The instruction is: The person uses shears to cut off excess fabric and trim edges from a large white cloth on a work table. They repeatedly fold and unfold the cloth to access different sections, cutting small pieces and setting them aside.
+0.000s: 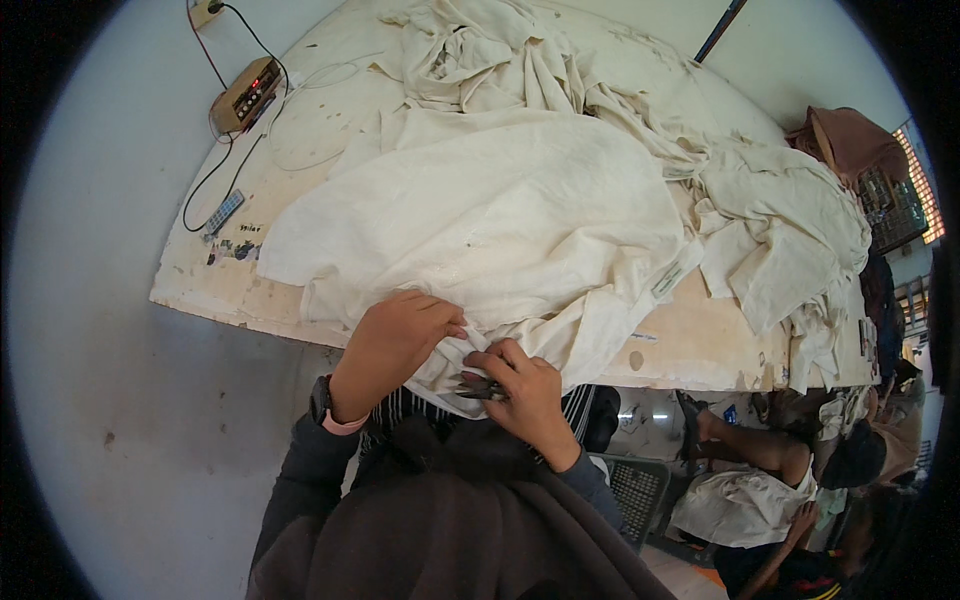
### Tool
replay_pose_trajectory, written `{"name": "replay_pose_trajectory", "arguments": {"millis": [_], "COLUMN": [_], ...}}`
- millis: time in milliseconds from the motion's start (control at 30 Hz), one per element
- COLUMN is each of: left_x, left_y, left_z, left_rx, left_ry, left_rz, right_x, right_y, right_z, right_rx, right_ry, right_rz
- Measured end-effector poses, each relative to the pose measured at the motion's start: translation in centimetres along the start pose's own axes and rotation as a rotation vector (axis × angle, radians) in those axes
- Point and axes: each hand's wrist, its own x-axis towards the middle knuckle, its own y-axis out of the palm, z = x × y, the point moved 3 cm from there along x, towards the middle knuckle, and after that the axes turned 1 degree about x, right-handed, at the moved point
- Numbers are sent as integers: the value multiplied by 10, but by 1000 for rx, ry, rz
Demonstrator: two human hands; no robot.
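Observation:
A large cream cloth garment (490, 220) lies spread over the near part of the table, its front edge hanging toward my lap. My left hand (400, 330) is closed, pinching a fold of this garment near the table's front edge. Just to its right, my right hand (532, 392) has a small pair of dark metal thread snips (478, 387) tucked in the palm, their blades pointing left. The thumb and forefinger of that hand also meet the cloth beside my left fingertips. Whatever seam or thread lies between the fingers is too small to make out.
Heaped cream garments lie at the back (480, 60) and right (780, 220) of the table (240, 285). At the left stand a brown radio-like box (247, 95) with cables and a grey remote (225, 212). A co-worker's legs (755, 450) and a plastic crate (636, 490) are at lower right.

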Motion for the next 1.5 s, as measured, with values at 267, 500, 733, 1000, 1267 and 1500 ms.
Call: {"name": "replay_pose_trajectory", "arguments": {"millis": [267,500,733,1000,1267,1500], "left_x": [-17,-9,-3,5,30,28], "left_y": [5,4,4,3,-8,12], "left_z": [12,-9,-27,-25,-14,-14], "left_rx": [-403,-299,70,55,-91,-32], "left_ry": [-271,-268,6,41,181,212], "left_rz": [-25,-192,-276,-320,1,152], "right_x": [-2,6,25,28,19,6], "right_y": [3,-36,-71,-63,-54,-68], "right_z": [-4,21,35,37,30,28], "right_rx": [37,497,56,-52,-17,-88], "right_ry": [-24,100,269,263,277,401], "right_rz": [-1,-79,-122,15,10,59]}}
